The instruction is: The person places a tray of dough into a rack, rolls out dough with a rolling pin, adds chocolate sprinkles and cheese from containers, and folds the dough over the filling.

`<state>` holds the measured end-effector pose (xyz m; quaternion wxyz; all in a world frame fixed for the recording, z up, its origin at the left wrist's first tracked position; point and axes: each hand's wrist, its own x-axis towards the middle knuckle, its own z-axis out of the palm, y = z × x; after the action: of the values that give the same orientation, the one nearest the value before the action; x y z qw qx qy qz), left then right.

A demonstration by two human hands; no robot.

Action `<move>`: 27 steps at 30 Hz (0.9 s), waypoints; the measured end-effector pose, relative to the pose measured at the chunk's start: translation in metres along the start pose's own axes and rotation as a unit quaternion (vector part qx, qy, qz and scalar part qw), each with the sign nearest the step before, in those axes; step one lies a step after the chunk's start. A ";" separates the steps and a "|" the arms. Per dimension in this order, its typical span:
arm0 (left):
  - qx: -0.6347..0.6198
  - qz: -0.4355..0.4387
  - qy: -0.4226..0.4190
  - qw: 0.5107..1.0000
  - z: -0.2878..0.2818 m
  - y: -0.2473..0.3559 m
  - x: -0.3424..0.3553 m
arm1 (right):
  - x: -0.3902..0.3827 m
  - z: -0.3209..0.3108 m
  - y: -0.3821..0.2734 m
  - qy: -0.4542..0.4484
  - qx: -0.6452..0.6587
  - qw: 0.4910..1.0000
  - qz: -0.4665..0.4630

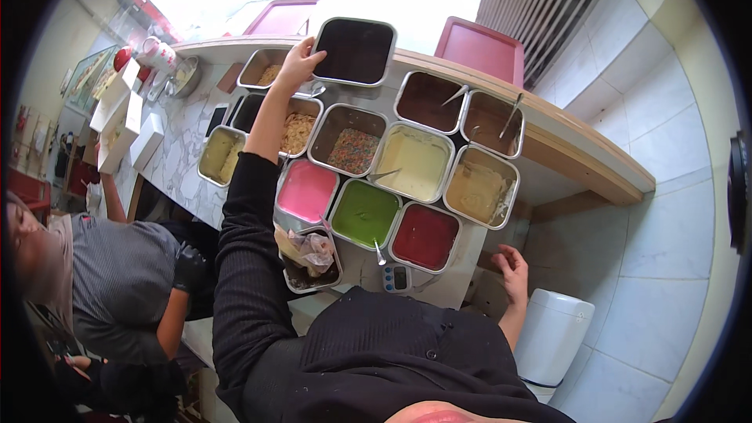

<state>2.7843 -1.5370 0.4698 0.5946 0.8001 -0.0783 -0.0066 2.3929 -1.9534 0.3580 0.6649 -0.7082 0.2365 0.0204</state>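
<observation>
My left hand is closed on the left rim of a metal pan, its thumb over the edge. The pan is dark inside and stands at the far side of the counter. Below it are a pan of colored sprinkles, a pan of flaked nuts and a pan of pale cream. Nearer to me sit pans of pink, green and red sauce. Beyond the counter's right end, my right hand hangs empty, its fingers loosely curled and apart.
Brown sauce pans with spoons and a tan one stand at the right. A small scale or timer lies near me beside a pan with crumpled plastic. A co-worker is at left; a white bin is at right.
</observation>
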 end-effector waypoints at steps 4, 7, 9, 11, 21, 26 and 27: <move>-0.041 0.007 0.049 0.998 0.030 0.079 -0.082 | -0.026 0.004 -0.043 -0.076 0.168 0.981 -0.059; 0.021 0.045 -0.024 0.998 0.045 0.114 -0.148 | -0.047 0.040 -0.098 -0.153 0.173 0.969 -0.091; 0.079 0.055 -0.106 0.990 0.061 0.123 -0.182 | -0.061 0.072 -0.120 -0.184 0.207 0.949 -0.150; 0.049 0.072 -0.156 0.984 0.084 0.112 -0.210 | -0.070 0.095 -0.121 -0.220 0.247 0.932 -0.148; 0.143 0.044 -0.305 0.941 0.076 0.151 -0.291 | -0.106 0.087 -0.059 -0.223 0.470 0.853 0.038; 0.172 -0.025 0.521 0.836 -0.139 -0.013 -0.244 | -0.118 0.088 -0.047 -0.223 0.477 0.850 0.027; 0.101 -0.190 0.555 0.804 -0.169 -0.054 -0.250 | -0.119 0.086 -0.042 -0.207 0.477 0.854 0.025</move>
<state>2.5610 -1.3281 0.4473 0.4392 0.7217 0.4182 0.3337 2.3266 -1.8347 0.4278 0.9540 -0.2772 0.0918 0.0682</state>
